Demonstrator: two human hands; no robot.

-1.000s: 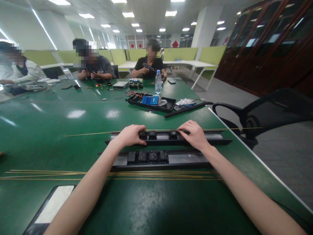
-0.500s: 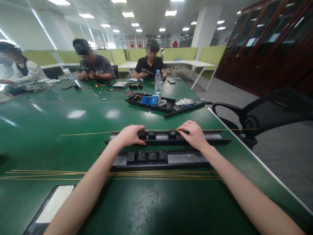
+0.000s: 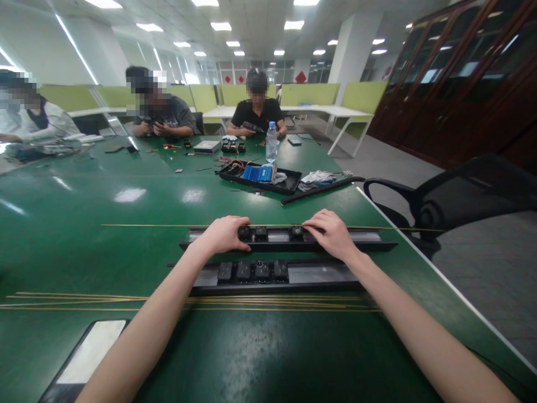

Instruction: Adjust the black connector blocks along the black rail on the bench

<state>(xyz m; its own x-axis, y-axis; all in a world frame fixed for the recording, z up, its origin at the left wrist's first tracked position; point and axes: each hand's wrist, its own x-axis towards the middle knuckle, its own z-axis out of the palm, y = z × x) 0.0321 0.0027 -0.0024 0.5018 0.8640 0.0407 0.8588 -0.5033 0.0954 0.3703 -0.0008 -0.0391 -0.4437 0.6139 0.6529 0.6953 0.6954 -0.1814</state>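
If shifted rightward, would likely run short of bench (image 3: 268, 358) first, given the slanting white edge close by on that side; has broad bare green to work over at left and in front. Could snag on the black mesh chair (image 3: 474, 190) standing at that edge; leaves little free swing there. Could skid or tip the far channel (image 3: 277, 247) through uneven pressure from the two sides; lies crosswise, right end just short of the edge, left end facing open surface. Might jar the near channel (image 3: 314, 273) with a dropped wrist, being just in front. Leaves clear room beyond, up to the black tray (image 3: 291, 182). Grips around the far channel with the left hand (image 3: 230, 232), thumb on the near side, fingers curled over the far one. Pinches the brass rod (image 3: 138, 225) between thumb and fingertips of the right hand (image 3: 325, 228). Could push the three black blocks (image 3: 260, 233) in the far channel out of line by leaning unevenly. Could bend or spring the rod if bumped at the overhang: runs along the far channel's top, past both ends and beyond the bench's right edge; cannot tell how seated on the blocks.
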